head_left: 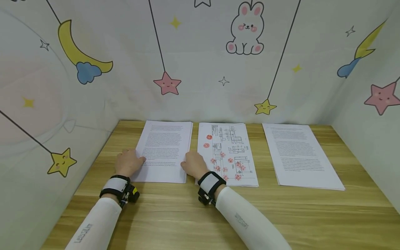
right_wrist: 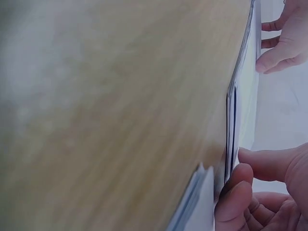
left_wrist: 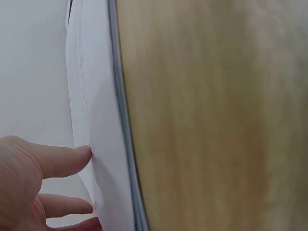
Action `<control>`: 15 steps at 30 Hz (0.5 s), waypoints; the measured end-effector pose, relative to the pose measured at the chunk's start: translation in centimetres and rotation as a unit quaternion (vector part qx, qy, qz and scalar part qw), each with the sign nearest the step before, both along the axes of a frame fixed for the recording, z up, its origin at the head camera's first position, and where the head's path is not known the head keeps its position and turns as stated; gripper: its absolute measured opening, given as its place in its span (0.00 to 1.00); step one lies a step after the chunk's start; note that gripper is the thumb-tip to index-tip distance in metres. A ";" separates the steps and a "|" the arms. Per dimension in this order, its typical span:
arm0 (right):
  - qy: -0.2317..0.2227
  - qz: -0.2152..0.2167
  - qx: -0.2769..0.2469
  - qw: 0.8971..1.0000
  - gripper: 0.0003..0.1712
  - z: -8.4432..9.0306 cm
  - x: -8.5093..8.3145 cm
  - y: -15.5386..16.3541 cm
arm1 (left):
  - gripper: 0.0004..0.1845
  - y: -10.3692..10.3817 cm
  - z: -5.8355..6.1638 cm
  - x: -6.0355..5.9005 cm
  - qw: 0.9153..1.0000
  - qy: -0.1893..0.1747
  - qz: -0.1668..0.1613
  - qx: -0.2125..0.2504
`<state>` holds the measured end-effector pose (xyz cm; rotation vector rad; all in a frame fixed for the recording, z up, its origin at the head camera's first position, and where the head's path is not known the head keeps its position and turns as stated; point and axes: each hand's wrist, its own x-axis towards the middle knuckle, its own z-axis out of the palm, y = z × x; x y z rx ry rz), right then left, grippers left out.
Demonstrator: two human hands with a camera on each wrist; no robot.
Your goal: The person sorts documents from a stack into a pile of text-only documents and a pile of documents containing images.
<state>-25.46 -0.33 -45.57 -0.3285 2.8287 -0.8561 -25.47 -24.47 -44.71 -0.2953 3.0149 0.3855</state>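
Observation:
Both hands are at the left stack of printed paper (head_left: 164, 142), one on each long side. My left hand (head_left: 128, 163) touches its left edge, thumb over the top sheet. In the left wrist view the thumb and fingers (left_wrist: 67, 161) are fairly straight against the white sheets (left_wrist: 106, 110). At the right edge, my right hand (head_left: 195, 165) pinches the stack, with the thumb on top and curled fingers (right_wrist: 236, 197) against the side. This hand overlaps the middle stack of drawings with red stamps (head_left: 231, 149) in the head view.
Another stack of printed text (head_left: 300, 152) lies to the right on the wooden table (head_left: 168, 215). Behind the table hangs a white cloth (head_left: 200, 52) with cartoon stars and a rabbit. The cloth also runs along both sides.

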 end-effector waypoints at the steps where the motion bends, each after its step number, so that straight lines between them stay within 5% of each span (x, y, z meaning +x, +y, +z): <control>1: 0.004 0.007 0.000 1.000 0.12 0.0 0.1 0.2 | 0.32 0.1 0.0 0.0 1.000 0.000 0.000 -0.002; 6: 0.017 0.036 -0.006 0.999 0.14 1.0 0.4 1.9 | 0.31 0.7 0.0 0.1 1.000 0.012 -0.006 0.006; 15: 0.033 0.018 -0.007 0.999 0.24 3.9 0.4 6.7 | 0.30 3.0 1.3 -0.1 0.995 0.073 -0.040 0.050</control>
